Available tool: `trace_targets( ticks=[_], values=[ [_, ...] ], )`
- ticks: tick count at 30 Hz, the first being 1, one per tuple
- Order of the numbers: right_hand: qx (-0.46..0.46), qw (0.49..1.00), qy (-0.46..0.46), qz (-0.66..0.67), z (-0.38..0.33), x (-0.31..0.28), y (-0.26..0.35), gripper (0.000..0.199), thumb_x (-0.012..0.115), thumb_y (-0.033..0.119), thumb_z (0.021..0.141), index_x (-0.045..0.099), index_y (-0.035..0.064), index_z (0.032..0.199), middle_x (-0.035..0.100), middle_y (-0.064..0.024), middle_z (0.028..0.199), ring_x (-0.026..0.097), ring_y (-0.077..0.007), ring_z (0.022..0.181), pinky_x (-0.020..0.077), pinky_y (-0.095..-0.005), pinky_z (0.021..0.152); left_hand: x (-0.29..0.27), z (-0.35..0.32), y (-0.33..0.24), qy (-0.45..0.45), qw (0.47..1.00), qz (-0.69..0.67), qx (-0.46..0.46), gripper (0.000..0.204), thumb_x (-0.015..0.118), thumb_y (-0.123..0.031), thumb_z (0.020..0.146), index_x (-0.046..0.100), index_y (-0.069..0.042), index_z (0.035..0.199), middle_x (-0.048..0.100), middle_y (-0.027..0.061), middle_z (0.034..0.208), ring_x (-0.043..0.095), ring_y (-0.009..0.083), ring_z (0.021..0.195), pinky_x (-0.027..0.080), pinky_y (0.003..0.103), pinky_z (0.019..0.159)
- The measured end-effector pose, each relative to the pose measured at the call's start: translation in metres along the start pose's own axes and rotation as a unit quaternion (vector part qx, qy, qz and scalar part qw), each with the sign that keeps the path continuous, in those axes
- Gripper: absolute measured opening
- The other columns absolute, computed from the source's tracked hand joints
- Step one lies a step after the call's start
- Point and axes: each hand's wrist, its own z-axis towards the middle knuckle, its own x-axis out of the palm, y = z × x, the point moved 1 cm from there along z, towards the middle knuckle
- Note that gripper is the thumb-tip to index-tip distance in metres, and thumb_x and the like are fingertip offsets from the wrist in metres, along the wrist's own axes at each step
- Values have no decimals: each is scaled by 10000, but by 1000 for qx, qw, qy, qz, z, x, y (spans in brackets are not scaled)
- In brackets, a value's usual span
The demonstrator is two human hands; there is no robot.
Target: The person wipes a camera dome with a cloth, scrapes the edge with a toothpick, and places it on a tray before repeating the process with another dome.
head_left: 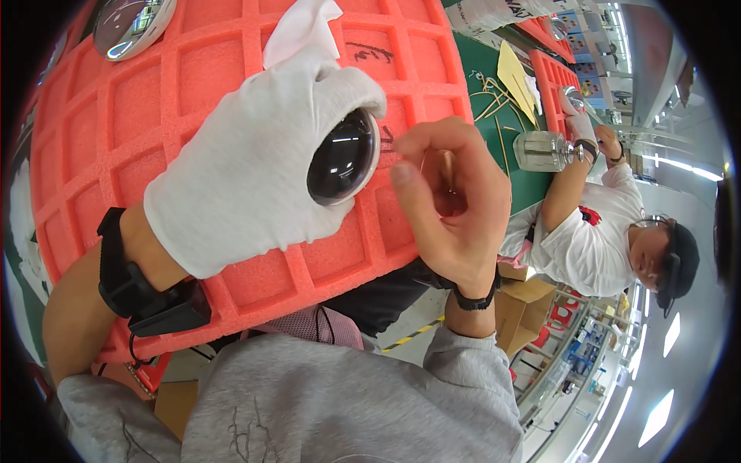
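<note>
My left hand point(255, 147), in a white glove, is closed around a round, dark, glossy glass lens point(343, 158) and holds it above the red foam tray point(297, 270). A white cloth point(305, 31) sticks out beyond the knuckles of that hand; whether the fingers grip it is hidden. Just right of the lens, apart from it, is my bare right hand point(459, 193), its fingers curled in toward the thumb. A small tan, narrow shape shows inside the curl, too unclear to name.
Another clear domed lens point(133, 27) rests on the tray's far left. On the green table point(482, 65) lie thin wooden sticks point(494, 96), yellow paper point(515, 81) and a glass jar point(540, 150). At the right a co-worker point(594, 239) handles a lens over another red tray point(552, 77).
</note>
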Motion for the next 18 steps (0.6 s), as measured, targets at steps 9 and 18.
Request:
trace_targets(
  ticks=[9,18],
  values=[
    [-193,967,-86,-140,2,4,6,255,790,-70,731,727,22,961,720,-61,818,576,-109,546,413,-227,483,4,16,1,9,1000,13,12,605,801,72,624,565,-74,1162,575,126,1068,616,342,971,522,390,851],
    [-242,933,-85,-251,-3,5,2,286,800,83,705,680,40,961,650,-33,812,658,-159,635,486,-285,510,7,-2,-1,-14,999,25,34,588,789,74,629,569,-76,1153,571,121,1050,614,328,940,526,380,829]
  ],
)
